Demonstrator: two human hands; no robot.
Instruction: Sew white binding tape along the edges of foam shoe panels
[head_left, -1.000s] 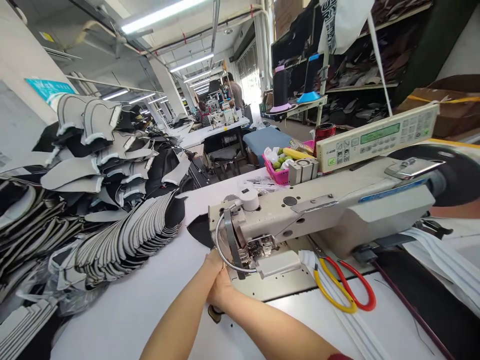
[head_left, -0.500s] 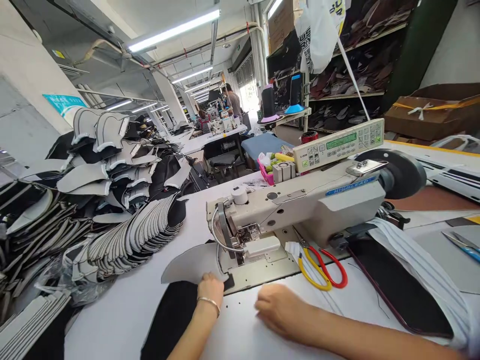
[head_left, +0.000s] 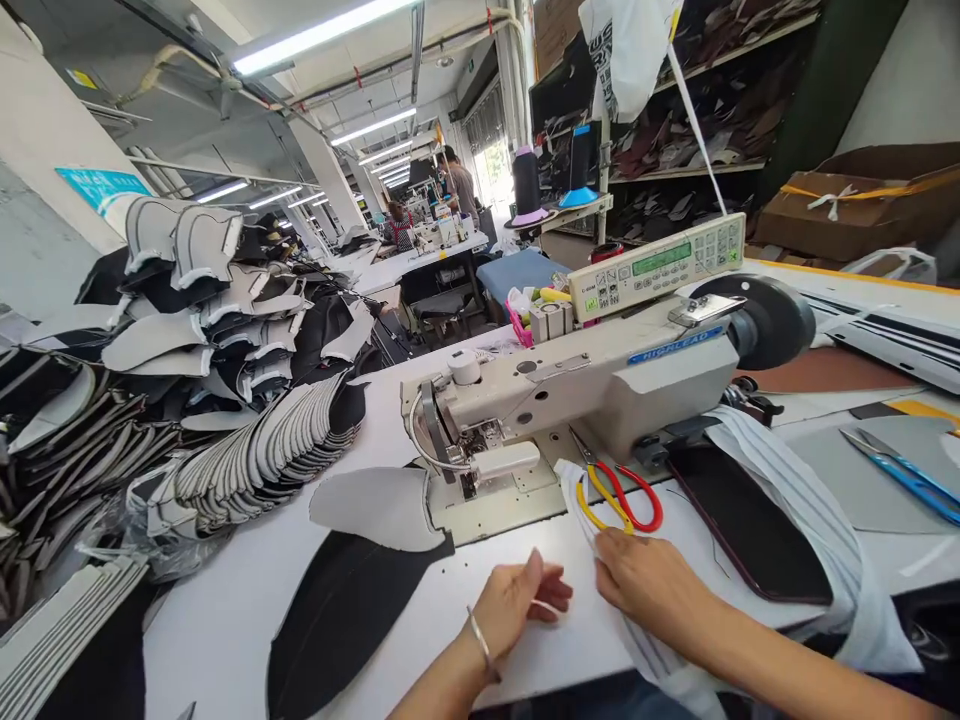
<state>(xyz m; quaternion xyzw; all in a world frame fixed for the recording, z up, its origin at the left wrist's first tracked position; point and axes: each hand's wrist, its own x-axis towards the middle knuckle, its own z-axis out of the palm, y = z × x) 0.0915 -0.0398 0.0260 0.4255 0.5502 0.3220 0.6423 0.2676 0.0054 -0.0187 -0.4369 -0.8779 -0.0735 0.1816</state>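
- A white tabletop (head_left: 225,620) is set in a long workshop lit by ceiling tubes; a sewing machine (head_left: 570,385) is mounted across it.
- Scissors (head_left: 611,485) are laid partly on the machine's bed, just beyond the right hand's (head_left: 652,575) fingertips; their long axis is slanted, blades pointed away toward the machine, handles turned toward that hand, the nearer one.
- The right fingers are curled beside the yellow handle, over a pale strip (head_left: 641,642); whether either is gripped cannot be told.
- The left hand (head_left: 517,600) is held half open, fingers loosely bent, with nothing seen in it.
- A grey piece (head_left: 382,505) and a black piece (head_left: 345,610) are left beside the machine's bed.
- Behind the machine, green and yellow items are held in a pink basket (head_left: 516,325); the contents of the cardboard box (head_left: 862,205) are not shown.
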